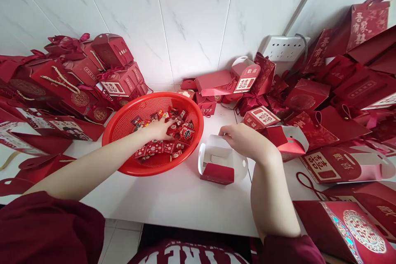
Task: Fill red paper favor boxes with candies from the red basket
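My left hand is down in a red plastic basket, its fingers spread over the heap of wrapped sweets. The sweets have mostly red wrappers, and nothing is plainly gripped between those fingers. To the right of the basket stands a red gift box with a white inside, its top open and its flaps folded out. Closed at the far right edge of this box is my right hand, with thumb and fingers pinching its rim; the fingertips are partly hidden.
Stacks of red gift boxes crowd the left side of the white table. More boxes are piled on the right, and some lie along the tiled wall. A white power strip sits at the wall.
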### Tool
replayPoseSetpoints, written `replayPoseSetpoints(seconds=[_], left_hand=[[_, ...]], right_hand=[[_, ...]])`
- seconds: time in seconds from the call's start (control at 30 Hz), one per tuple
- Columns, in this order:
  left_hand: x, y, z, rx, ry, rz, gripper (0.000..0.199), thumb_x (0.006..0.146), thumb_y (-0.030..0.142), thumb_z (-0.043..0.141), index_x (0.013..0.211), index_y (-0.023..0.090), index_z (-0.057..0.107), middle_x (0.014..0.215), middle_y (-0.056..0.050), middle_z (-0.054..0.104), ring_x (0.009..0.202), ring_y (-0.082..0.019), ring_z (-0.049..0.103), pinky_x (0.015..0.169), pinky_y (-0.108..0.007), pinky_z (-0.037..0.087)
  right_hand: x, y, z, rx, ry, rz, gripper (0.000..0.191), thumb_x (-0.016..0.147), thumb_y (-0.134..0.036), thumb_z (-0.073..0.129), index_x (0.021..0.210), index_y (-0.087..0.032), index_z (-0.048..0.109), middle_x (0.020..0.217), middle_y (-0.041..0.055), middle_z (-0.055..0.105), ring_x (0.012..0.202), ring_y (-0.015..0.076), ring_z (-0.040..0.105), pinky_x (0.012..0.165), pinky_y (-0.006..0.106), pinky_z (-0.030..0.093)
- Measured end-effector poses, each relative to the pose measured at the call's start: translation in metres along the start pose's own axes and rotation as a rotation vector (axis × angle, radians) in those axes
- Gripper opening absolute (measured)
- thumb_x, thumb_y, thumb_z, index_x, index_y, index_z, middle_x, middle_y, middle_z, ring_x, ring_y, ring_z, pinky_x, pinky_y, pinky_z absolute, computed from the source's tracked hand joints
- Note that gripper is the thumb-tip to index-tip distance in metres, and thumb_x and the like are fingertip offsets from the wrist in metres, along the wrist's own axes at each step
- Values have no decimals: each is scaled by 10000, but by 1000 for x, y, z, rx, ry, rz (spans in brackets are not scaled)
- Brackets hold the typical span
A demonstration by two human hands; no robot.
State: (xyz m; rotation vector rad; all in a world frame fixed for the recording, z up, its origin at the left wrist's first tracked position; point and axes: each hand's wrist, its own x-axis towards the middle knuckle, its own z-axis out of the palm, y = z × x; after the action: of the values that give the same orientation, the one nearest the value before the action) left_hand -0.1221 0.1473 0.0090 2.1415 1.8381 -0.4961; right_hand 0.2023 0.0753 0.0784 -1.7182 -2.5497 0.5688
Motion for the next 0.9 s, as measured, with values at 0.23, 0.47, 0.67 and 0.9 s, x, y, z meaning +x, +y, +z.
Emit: replayPoseSetpoints(seconds=[0.23, 0.47, 0.67, 0.9], left_hand=[[1, 0, -2, -75, 95, 52, 776, 767, 422, 720, 1464, 208, 452, 1473, -210, 465, 1234, -397, 580, 1006, -459, 476], [7, -16, -14, -251, 63, 103, 560, 680, 203, 707, 1234, 226, 632, 1157, -71, 720, 1101, -275, 676, 966, -336, 512], [0, -31, -31, -481, 46, 98, 372, 748, 208, 620, 1116, 194, 673, 1117, -69, 760, 1001, -204, 722, 782, -243, 569], [-37, 2, -52, -832, -22, 105, 328, 826, 424, 656, 1074, 215, 706, 695, -36, 719, 554, -144, 622, 510, -241, 486]], right_hand=[[0, 0, -1, 7, -10, 19, 369, 972, -141, 400, 1113, -209, 734, 1035, 94, 757, 891, 230, 687, 693, 284, 428], [0, 2, -1, -7, -2, 8, 363, 974, -146, 403, 1103, -218, 735, 1018, 84, 758, 889, 221, 684, 704, 277, 429], [1, 3, 0, 0, 4, 11, 378, 946, -116, 399, 1096, -215, 731, 1034, 80, 753, 852, 217, 672, 656, 277, 413], [0, 1, -1, 10, 25, -9, 366, 964, -118, 395, 1069, -204, 734, 1033, 80, 757, 876, 221, 684, 673, 275, 411]])
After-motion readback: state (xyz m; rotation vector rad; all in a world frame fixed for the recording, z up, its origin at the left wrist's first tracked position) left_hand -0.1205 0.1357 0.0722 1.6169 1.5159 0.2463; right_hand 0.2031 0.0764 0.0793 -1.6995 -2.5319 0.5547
